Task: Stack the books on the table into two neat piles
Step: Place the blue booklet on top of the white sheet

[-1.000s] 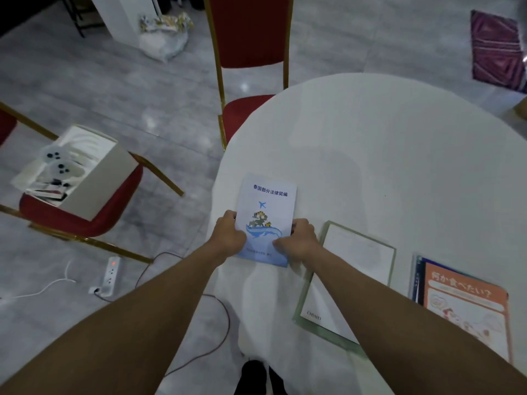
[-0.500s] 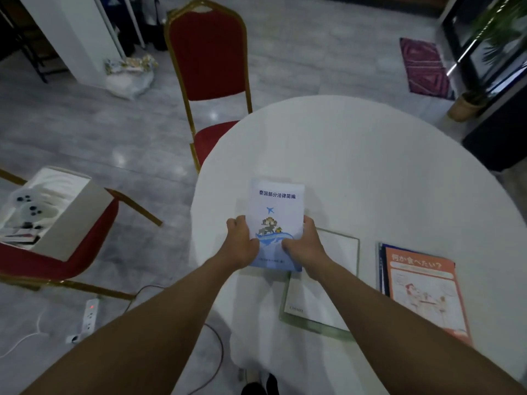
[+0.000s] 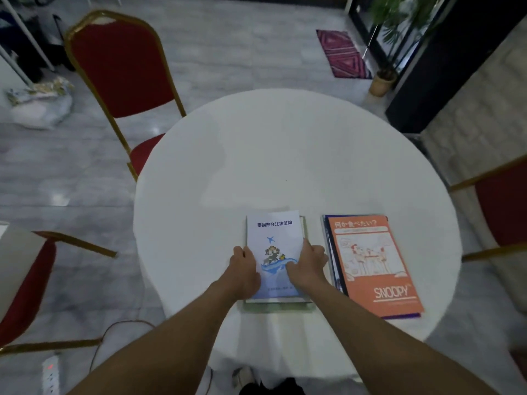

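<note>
Shifted rightward since a moment ago, the blue booklet (image 3: 274, 246) now lies on the white book (image 3: 281, 306).

Left hand (image 3: 245, 269) and right hand (image 3: 308, 265) grasp its two side edges, pressing it flat on the table (image 3: 285, 155); just right of the right hand sits the orange Snoopy book (image 3: 370, 263) atop a purple one.

both bare forearms reach forward and converge. the left hand (image 3: 244, 267) lies palm down with fingers curled at its inner side; the right hand (image 3: 307, 266) mirrors it, thumb pointing inward, knuckles up, wrists straight.
</note>
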`<state>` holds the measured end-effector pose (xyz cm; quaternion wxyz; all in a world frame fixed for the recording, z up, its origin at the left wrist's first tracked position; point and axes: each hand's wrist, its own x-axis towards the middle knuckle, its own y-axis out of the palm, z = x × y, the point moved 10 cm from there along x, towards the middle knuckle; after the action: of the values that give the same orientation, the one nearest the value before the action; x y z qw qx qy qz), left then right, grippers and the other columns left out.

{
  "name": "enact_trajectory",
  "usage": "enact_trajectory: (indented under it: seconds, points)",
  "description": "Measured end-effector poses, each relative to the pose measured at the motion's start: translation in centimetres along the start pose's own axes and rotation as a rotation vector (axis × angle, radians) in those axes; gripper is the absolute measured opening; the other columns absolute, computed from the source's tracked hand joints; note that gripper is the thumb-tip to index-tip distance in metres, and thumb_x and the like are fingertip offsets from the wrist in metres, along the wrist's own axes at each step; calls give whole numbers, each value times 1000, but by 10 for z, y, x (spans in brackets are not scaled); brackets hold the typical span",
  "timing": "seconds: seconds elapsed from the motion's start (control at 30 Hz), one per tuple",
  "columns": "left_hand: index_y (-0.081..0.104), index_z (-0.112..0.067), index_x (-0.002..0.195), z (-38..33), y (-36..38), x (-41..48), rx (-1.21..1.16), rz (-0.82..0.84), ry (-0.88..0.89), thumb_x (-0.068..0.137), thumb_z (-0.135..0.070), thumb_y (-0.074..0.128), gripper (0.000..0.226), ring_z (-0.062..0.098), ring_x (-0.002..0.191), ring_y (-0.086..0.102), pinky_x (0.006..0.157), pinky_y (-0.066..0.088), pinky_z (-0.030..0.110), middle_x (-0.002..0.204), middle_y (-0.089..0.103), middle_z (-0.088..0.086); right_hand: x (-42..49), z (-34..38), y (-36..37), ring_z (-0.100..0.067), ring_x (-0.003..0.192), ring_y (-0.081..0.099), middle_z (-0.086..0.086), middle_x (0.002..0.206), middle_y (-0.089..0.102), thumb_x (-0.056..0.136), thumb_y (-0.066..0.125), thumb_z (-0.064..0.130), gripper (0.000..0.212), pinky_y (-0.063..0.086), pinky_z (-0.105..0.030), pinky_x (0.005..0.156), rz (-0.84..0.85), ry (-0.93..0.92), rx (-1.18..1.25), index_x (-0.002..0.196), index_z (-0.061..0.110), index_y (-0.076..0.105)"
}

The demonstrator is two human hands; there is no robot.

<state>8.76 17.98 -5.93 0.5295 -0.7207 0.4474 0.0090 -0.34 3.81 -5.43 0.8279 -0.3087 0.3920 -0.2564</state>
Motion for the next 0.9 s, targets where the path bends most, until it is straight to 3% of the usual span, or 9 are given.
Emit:
enact_trajectory:
  seconds: [0.1, 0.2, 0.33, 0.43, 0.77, 0.9]
  points:
    - [26, 10, 136, 0, 5, 1, -18, 40, -34, 96, -16, 48, 53, 36, 112, 51, 93, 42, 32, 133, 29, 26, -1, -8, 1, -34, 136, 27, -12, 150, 24, 93, 60, 24, 67, 33, -41, 109, -1, 11, -160, 150, 14, 29]
    - [28, 8, 133, 4, 5, 5, -80, 75, -68, 93, -13, 52, 51, 37, 111, 53, 97, 44, 32, 135, 24, 24, 0, -17, 8, -35, 142, 26, -11, 160, 11, 93, 61, 29, 79, 32, -47, 115, 55, 84, -74, 158, 17, 19]
    - [2, 3, 152, 10, 9, 9, -122, 136, -114, 94, -21, 53, 80, 37, 132, 40, 108, 38, 34, 146, 23, 24, 8, -24, 15, -39, 143, 30, -18, 159, 20, 95, 59, 36, 89, 37, -49, 114, 177, 79, -71, 162, 14, 5]
    - [3, 0, 153, 14, 9, 11, -129, 144, -126, 93, -21, 54, 82, 37, 134, 38, 110, 38, 39, 146, 27, 23, 14, -25, 14, -38, 142, 34, -18, 157, 23, 94, 62, 38, 91, 40, -48, 112, 196, 70, -84, 162, 13, 6]
    - [-3, -1, 154, 49, -18, 12, -171, 91, -196, 93, -18, 53, 84, 34, 142, 29, 115, 33, 38, 153, 21, 21, 18, 12, 40, -39, 144, 31, -19, 158, 21, 96, 61, 41, 95, 37, -42, 111, 230, -23, -106, 162, 10, 1]
    - [0, 1, 153, 49, -20, 13, -165, 78, -189, 93, -19, 56, 85, 33, 140, 31, 113, 35, 37, 152, 22, 21, 17, 13, 37, -39, 138, 41, -20, 151, 33, 94, 63, 33, 82, 41, -43, 112, 268, -34, -59, 158, 8, 18]
